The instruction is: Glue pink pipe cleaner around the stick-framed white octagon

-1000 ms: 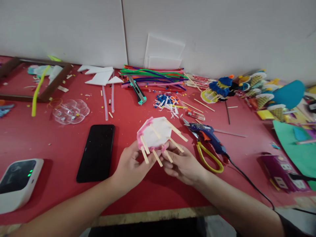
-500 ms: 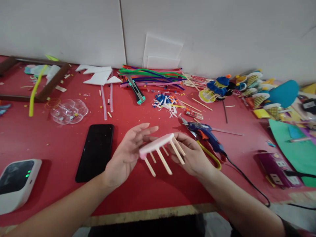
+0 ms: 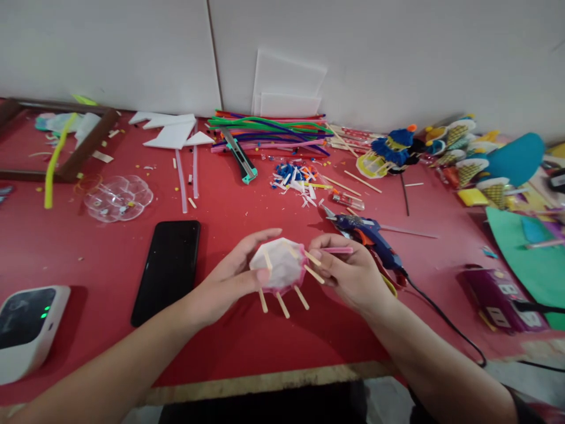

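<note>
A white foam disc with short wooden sticks round its rim is held in front of me, its flat face tilted up. My left hand grips its left side, thumb on the face and fingers behind. A pink pipe cleaner runs along the rim at the base of the sticks, and its loose end points right. At the disc's right edge, my right hand is closed in a pinch on that pipe cleaner, beside two of the sticks.
A glue gun lies just beyond my right hand, its cord trailing to the table edge. A black phone lies left. Behind are a cutter, coloured pipe cleaners, scraps and a clear tray.
The disc has turned from nearly edge-on, sticks pointing down, to show its flat face. My left thumb has come onto it, and the pink end now shows in my right hand.
</note>
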Motion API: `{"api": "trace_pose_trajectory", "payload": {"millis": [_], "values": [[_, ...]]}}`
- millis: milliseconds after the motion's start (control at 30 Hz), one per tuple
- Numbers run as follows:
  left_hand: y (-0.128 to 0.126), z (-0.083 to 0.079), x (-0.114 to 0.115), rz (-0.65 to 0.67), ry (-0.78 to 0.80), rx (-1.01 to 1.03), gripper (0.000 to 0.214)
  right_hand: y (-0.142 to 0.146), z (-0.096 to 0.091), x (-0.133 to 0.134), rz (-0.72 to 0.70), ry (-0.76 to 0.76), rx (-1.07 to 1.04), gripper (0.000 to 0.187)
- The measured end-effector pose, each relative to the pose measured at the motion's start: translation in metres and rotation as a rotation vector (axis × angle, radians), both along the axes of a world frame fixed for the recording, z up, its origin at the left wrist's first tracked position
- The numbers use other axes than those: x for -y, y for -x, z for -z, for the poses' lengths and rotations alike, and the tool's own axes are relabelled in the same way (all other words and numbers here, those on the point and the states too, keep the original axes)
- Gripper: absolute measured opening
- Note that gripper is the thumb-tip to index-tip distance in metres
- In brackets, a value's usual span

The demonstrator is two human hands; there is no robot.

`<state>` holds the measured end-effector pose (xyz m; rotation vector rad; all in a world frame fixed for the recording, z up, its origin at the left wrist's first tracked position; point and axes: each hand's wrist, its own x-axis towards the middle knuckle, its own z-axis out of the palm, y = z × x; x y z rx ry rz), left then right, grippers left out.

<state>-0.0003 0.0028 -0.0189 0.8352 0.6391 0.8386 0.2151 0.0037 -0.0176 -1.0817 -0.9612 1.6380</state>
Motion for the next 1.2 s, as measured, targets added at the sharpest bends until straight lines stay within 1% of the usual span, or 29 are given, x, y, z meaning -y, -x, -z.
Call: {"api": "trace_pose_trajectory", "payload": {"millis": [33, 100, 167, 233, 267, 333, 433, 567, 667, 733, 867, 1000, 1100, 1200], "values": [[0.000, -0.003, 0.000, 0.024, 0.028, 0.032, 0.058, 0.000, 0.000, 0.000, -0.003, -0.012, 0.004, 0.021], [0.000, -0.006, -0.001, 0.076, 0.116, 0.110, 0.051, 0.001, -0.001, 0.000, -0.005, -0.071, 0.045, 0.016], [0.001, -0.007, -0.003, 0.133, 0.226, 0.178, 0.039, 0.001, -0.004, -0.001, -0.006, -0.186, 0.119, 0.012], [0.002, -0.007, -0.004, 0.178, 0.294, 0.198, 0.034, 0.002, -0.007, -0.002, -0.007, -0.306, 0.183, 0.009], [0.002, -0.008, -0.005, 0.181, 0.302, 0.186, 0.033, 0.002, -0.008, -0.002, -0.010, -0.345, 0.199, 0.008], [0.002, -0.010, -0.005, 0.171, 0.306, 0.149, 0.031, 0.002, -0.010, -0.002, -0.012, -0.370, 0.194, 0.006], [0.002, -0.011, -0.003, 0.186, 0.343, 0.055, 0.032, 0.002, -0.010, -0.001, -0.001, -0.358, 0.187, 0.008], [-0.001, -0.006, -0.001, 0.241, 0.380, -0.027, 0.035, 0.003, -0.010, 0.003, 0.028, -0.322, 0.213, 0.014], [-0.005, -0.005, 0.001, 0.234, 0.444, -0.076, 0.033, 0.005, -0.010, 0.007, 0.014, -0.288, 0.207, 0.022], [-0.007, -0.008, 0.002, 0.203, 0.472, -0.139, 0.033, 0.005, -0.010, 0.009, -0.025, -0.301, 0.221, 0.023], [-0.011, -0.015, 0.002, 0.172, 0.457, -0.191, 0.028, 0.002, -0.010, 0.011, -0.132, -0.417, 0.273, 0.017], [-0.013, -0.016, 0.004, 0.155, 0.458, -0.157, 0.022, -0.001, -0.011, 0.009, -0.222, -0.574, 0.304, 0.022], [-0.013, -0.016, 0.006, 0.158, 0.449, -0.152, 0.023, -0.002, -0.012, 0.008, -0.252, -0.668, 0.313, 0.020], [-0.014, -0.018, 0.006, 0.170, 0.453, -0.171, 0.025, -0.002, -0.012, 0.006, -0.246, -0.707, 0.335, 0.016]]}}
